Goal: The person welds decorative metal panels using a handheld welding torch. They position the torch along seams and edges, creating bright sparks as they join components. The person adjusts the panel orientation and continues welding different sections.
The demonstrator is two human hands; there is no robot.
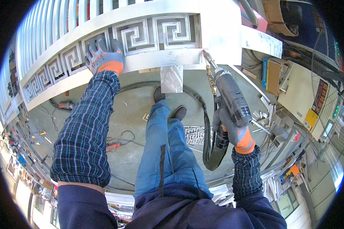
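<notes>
A pale metal panel (156, 58) spans the top, with square spiral fretwork (133, 36) and upright bars. My left hand (105, 55), in a grey and orange glove, rests on its near rail with the fingers stretched out over the fretwork. My right hand (229, 122), gloved alike, is wrapped round the grip of a black welding gun (233, 95) with brass fittings. The gun's nozzle (207, 55) points up-left and meets the joint between the rail and a wide flat metal post (221, 30). Whether the tip touches the metal I cannot tell.
A thick black cable (207, 141) hangs from the gun and loops over the floor. A short metal block (172, 78) juts from the rail towards me. Angle grinders (67, 105) lie at left; metal offcuts (269, 114), a cabinet (298, 91) and a fan (328, 76) stand at right.
</notes>
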